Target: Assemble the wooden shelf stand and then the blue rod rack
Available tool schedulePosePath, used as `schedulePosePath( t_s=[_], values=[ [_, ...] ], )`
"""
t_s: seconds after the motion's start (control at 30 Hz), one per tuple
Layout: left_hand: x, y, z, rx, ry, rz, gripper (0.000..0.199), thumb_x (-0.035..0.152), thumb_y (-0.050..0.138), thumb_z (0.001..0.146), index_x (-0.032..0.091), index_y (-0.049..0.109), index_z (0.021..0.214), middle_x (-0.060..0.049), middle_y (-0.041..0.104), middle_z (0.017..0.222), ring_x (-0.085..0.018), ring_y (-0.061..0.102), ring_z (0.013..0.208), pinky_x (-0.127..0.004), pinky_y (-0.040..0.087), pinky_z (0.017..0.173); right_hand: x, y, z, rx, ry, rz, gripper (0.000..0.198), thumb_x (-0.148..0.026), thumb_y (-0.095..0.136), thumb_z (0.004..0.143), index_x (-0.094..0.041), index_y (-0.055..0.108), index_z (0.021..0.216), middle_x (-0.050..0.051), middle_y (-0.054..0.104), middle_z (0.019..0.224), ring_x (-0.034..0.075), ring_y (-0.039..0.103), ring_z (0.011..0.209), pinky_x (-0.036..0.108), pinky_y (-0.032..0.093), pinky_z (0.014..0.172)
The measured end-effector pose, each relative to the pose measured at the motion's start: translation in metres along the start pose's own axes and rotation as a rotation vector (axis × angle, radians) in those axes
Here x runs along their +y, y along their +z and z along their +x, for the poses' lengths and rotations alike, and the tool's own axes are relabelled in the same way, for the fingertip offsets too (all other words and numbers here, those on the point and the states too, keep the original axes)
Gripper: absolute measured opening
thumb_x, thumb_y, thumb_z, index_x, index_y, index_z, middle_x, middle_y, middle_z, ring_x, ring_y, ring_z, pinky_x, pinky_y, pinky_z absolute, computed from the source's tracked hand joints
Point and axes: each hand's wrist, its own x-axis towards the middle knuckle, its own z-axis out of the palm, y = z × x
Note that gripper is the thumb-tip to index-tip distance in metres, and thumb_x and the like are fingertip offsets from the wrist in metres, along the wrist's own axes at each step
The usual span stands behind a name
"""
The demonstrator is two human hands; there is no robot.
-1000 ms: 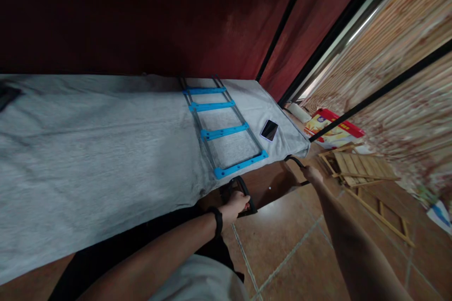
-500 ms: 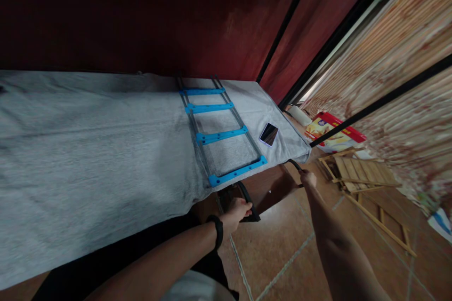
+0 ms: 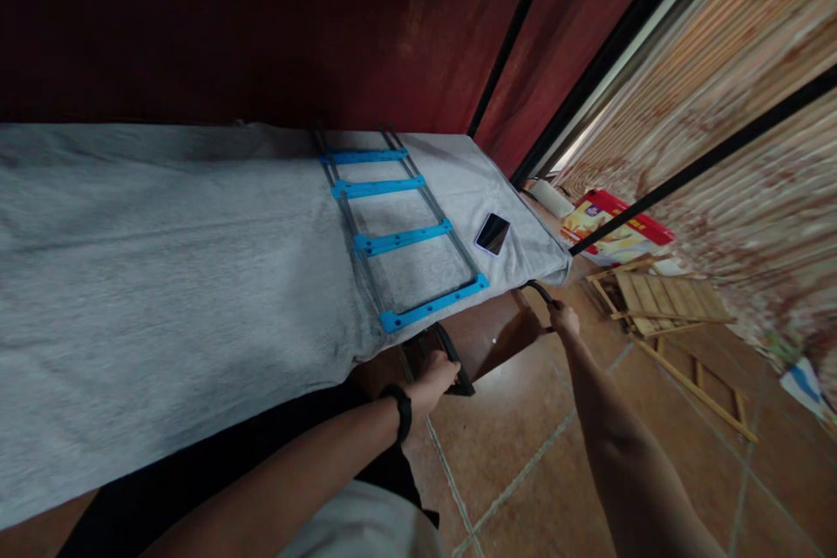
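Observation:
A grey ladder frame with blue rungs (image 3: 398, 240) lies flat across a grey sheet-covered mattress (image 3: 163, 261). Its two black hooked ends hang over the near edge. My left hand (image 3: 437, 377), with a black band on the wrist, is closed around the left black hook (image 3: 451, 353). Further right, my right hand (image 3: 563, 316) grips the right black hook (image 3: 537, 288) just below the mattress corner. A dark phone (image 3: 493, 233) rests on the sheet beside the ladder's right rail.
A dark red wall rises behind the bed, crossed by black metal posts. On the brown tiled floor (image 3: 523, 453) to the right lie a folded wooden rack (image 3: 660, 301) and a red and yellow box (image 3: 615, 231). A woven reed wall fills the right side.
Both hands keep their grip on the black hooks. The view has shifted a little; the ladder and the hands sit slightly further left and higher than a second ago.

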Motion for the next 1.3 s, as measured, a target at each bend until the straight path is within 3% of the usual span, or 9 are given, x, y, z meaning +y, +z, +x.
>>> schedulePosePath(
  t_s=[0.2, 0.5, 0.83, 1.0, 1.2, 1.3],
  values=[
    [-0.001, -0.008, 0.0, -0.027, 0.006, -0.008, 0.024, 0.019, 0.07, 0.078, 0.014, 0.058, 0.057, -0.001, 0.058, 0.054, -0.013, 0.057, 0.056, -0.024, 0.044, 0.06, 0.0, -0.001, -0.001, -0.006, -0.001, 0.009, 0.035, -0.04, 0.057, 0.094, -0.02, 0.058, 0.122, 0.009, 0.06, 0.124, 0.02, 0.061, 0.105, 0.042, 0.054, 0.09],
    [0.001, -0.012, -0.004, -0.048, 0.016, -0.053, 0.024, 0.023, 0.068, 0.08, 0.014, 0.055, 0.061, 0.001, 0.056, 0.055, -0.008, 0.049, 0.05, -0.021, 0.036, 0.053, -0.001, 0.004, -0.009, 0.033, -0.011, 0.011, 0.038, -0.041, 0.058, 0.093, -0.019, 0.057, 0.124, 0.009, 0.059, 0.126, 0.021, 0.06, 0.107, 0.045, 0.052, 0.091],
    [-0.01, -0.017, -0.009, -0.09, 0.033, -0.106, 0.018, 0.025, 0.07, 0.073, 0.014, 0.057, 0.066, 0.002, 0.057, 0.059, -0.008, 0.05, 0.052, -0.02, 0.033, 0.053, 0.004, 0.007, -0.018, 0.152, 0.007, -0.003, 0.065, -0.042, 0.051, 0.085, -0.021, 0.041, 0.145, 0.015, 0.043, 0.146, 0.029, 0.038, 0.139, 0.04, 0.031, 0.114],
    [-0.005, -0.023, -0.012, -0.138, 0.057, -0.101, 0.019, 0.028, 0.073, 0.07, 0.015, 0.059, 0.07, 0.002, 0.059, 0.06, -0.009, 0.053, 0.055, -0.021, 0.034, 0.052, 0.003, 0.007, -0.024, 0.172, 0.017, 0.005, 0.069, -0.046, 0.05, 0.084, -0.017, 0.039, 0.146, 0.017, 0.041, 0.148, 0.029, 0.035, 0.141, 0.038, 0.028, 0.115],
    [-0.005, -0.03, -0.019, -0.104, 0.055, -0.061, 0.018, 0.025, 0.068, 0.076, 0.016, 0.063, 0.091, 0.002, 0.059, 0.062, -0.01, 0.054, 0.056, -0.021, 0.034, 0.052, 0.004, 0.007, -0.026, 0.22, 0.041, 0.018, 0.064, -0.051, 0.04, 0.09, -0.017, 0.042, 0.144, 0.016, 0.043, 0.147, 0.029, 0.037, 0.139, 0.039, 0.03, 0.114],
    [-0.006, -0.042, -0.029, -0.081, 0.077, -0.032, 0.009, 0.018, 0.063, 0.078, 0.016, 0.064, 0.087, 0.002, 0.058, 0.06, -0.011, 0.054, 0.056, -0.022, 0.036, 0.054, 0.007, 0.005, -0.03, 0.281, 0.04, 0.02, 0.061, -0.051, 0.034, 0.092, -0.019, 0.043, 0.143, 0.015, 0.043, 0.146, 0.029, 0.038, 0.137, 0.042, 0.031, 0.112]
  ],
)
